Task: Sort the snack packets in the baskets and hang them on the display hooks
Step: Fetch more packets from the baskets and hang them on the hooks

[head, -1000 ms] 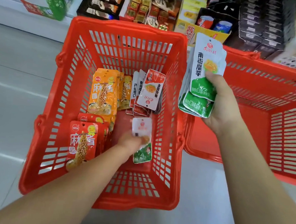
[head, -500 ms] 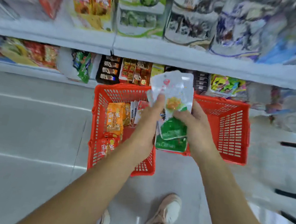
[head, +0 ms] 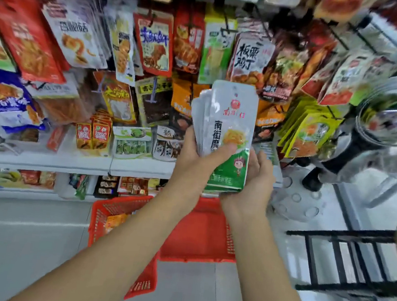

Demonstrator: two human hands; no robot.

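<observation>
Head view: a second ago it looked straight down into the baskets. Now it takes in the display wall (head: 156, 43), crowded with hanging snack packets, above a white shelf (head: 64, 163) of boxed goods. The two red baskets sit low in the picture, well below the hands. The left basket (head: 118, 212) shows orange packets inside, and the right basket (head: 201, 239) is mostly hidden by the arms.

The stack of green-and-white packets (head: 231, 119) has come up from beside the baskets. It now stands upright in front of the lower rows of hanging goods, its punched top ends fanned slightly to the left.

The left hand (head: 191, 159) was picking a single packet off the basket floor a second ago. It has now joined the stack and grasps it, thumb laid across the front packet. The right hand (head: 256, 180) used to hold the bunch alone; it now cups the lower right corner from beneath, its fingers hidden behind the packets.

I take this to mean that gathering this one kind is over and hanging comes next. The stack is squared in both hands, ready to be threaded by its top holes. Blur keeps me from making out a free peg or a matching row. The orange packets in the left basket have yet to be sorted.
</observation>
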